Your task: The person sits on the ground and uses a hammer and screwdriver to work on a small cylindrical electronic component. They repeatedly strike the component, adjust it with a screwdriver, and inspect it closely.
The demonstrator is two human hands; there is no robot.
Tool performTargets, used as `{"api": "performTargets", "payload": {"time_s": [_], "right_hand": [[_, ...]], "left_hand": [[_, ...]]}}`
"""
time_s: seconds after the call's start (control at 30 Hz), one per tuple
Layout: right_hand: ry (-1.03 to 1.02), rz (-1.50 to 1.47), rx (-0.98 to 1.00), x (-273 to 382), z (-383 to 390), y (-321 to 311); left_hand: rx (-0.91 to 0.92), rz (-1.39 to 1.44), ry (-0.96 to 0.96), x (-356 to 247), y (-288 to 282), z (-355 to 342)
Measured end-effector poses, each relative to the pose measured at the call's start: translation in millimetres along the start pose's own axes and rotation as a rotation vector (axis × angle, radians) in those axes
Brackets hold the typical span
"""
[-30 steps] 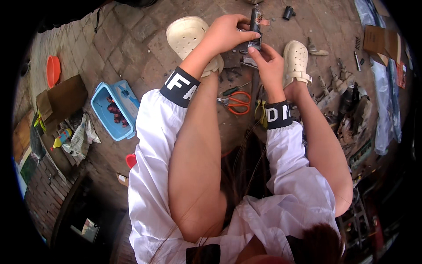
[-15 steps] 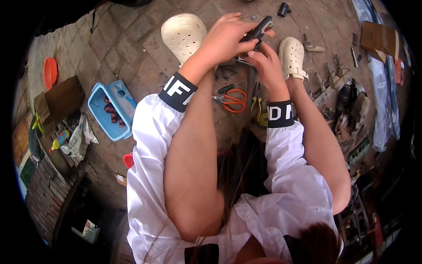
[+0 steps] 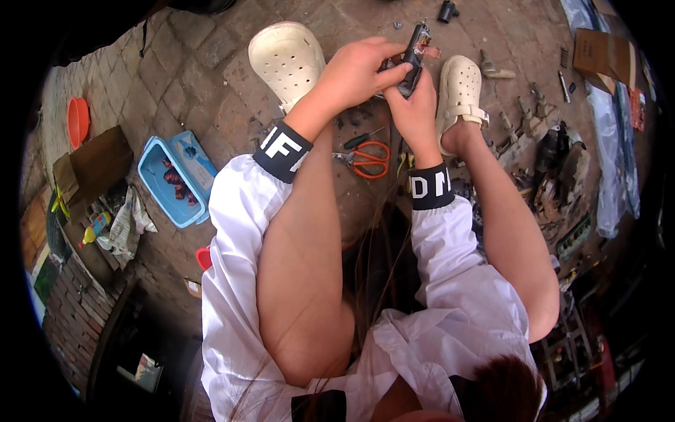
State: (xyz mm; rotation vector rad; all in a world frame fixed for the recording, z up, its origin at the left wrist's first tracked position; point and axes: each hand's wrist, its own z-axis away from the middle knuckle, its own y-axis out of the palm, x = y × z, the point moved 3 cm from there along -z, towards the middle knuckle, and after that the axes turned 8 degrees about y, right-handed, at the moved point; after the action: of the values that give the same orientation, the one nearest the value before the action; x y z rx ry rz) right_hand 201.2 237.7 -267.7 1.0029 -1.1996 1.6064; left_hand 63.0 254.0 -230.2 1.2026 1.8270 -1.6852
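Both hands hold one dark, elongated part with reddish copper-coloured pieces at its side, between my two shoes. Its exact kind I cannot make out. My left hand reaches it from the left, thumb and fingers pressed on its side. My right hand grips its lower end from below, with some fingers hidden behind it. On the ground under my wrists lie orange-handled scissors and a dark-handled screwdriver. Something yellow and black is mostly covered by my right cuff.
At left stands a light blue plastic basin with reddish-brown pieces inside. An orange bowl lies beyond it. My cream clogs flank the hands. Many dirty metal parts spread at right, near a cardboard box. A black cylindrical piece lies ahead.
The dark part has turned more upright. My right hand has moved slightly left and up and now wraps its lower end; my left hand stays on its side.
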Motion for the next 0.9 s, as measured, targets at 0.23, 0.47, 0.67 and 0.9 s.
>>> {"api": "performTargets", "payload": {"time_s": [0.23, 0.47, 0.67, 0.9], "right_hand": [[-0.054, 0.09, 0.079, -3, 1, 1], [0.213, -0.286, 0.246, -13, 2, 7], [0.345, -0.466, 0.201, -17, 0, 16], [0.239, -0.082, 0.041, -51, -13, 37]], "left_hand": [[0.048, 0.096, 0.025, 4, -1, 5], [0.156, 0.059, 0.031, 7, -1, 3], [-0.083, -0.106, 0.054, 16, 0, 12], [-0.318, -0.17, 0.06, 10, -25, 14]]}}
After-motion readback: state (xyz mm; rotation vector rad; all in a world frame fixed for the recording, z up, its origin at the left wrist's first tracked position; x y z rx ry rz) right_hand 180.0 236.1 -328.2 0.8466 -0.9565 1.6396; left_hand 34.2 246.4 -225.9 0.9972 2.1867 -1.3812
